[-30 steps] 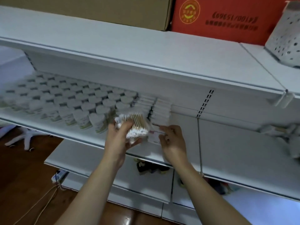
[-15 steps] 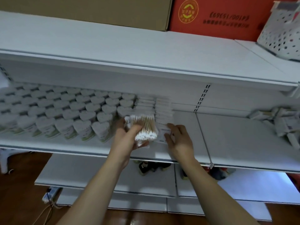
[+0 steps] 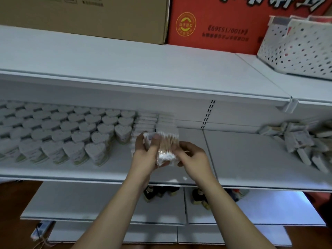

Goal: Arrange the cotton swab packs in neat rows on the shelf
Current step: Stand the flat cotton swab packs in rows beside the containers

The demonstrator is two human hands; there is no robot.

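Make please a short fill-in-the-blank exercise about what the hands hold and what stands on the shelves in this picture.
1. The left hand grips a clear pack of cotton ____.
2. The white containers standing in rows left of the hands are ____-shaped.
3. On the top shelf, the box right of the brown carton is ____.
4. The right hand touches the same pack from the ____ side.

Missing words: swabs; heart; red; right

Both hands hold cotton swab packs (image 3: 166, 149) above the middle shelf (image 3: 242, 159): the left hand (image 3: 145, 157) grips them from the left, and the right hand (image 3: 193, 159) pinches their right edge. Heart-shaped containers (image 3: 71, 133) stand in rows at left, flat packs (image 3: 154, 121) behind, loose packs (image 3: 303, 146) at right.
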